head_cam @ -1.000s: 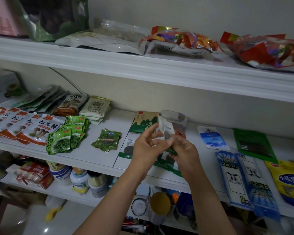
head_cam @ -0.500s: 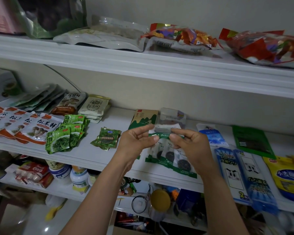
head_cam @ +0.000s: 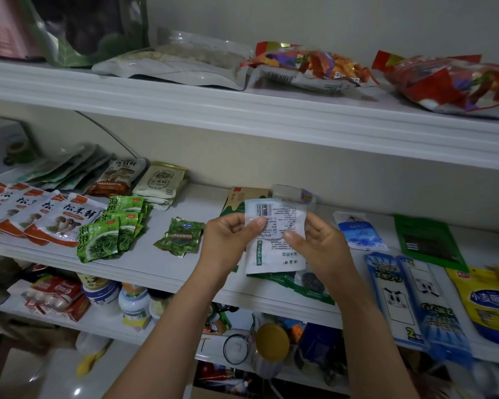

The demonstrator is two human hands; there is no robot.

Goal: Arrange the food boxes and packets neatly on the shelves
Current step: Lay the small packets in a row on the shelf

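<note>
A white packet (head_cam: 274, 240), barcode side facing me, is held upright above the middle shelf (head_cam: 167, 272). My left hand (head_cam: 231, 240) pinches its left edge and my right hand (head_cam: 317, 246) pinches its right edge. Beneath it lie green-and-white packets (head_cam: 308, 286) at the shelf's front edge, partly hidden by the held one. Left of my hands sit a small green packet (head_cam: 182, 236), a fanned stack of green seaweed packets (head_cam: 113, 231) and a row of white-and-orange mushroom packets (head_cam: 38, 217).
Blue sponge packs (head_cam: 409, 295), a yellow bag (head_cam: 490, 303), a dark green pouch (head_cam: 427, 243) and a blue-white sachet (head_cam: 360, 230) lie to the right. Bulky snack bags (head_cam: 308, 67) sit on the top shelf (head_cam: 242, 110). Jars and bottles (head_cam: 133, 300) stand on the lower shelf.
Both hands have lifted one white packet off the pile and turned it upright, its printed back towards me. The view has shifted slightly.
</note>
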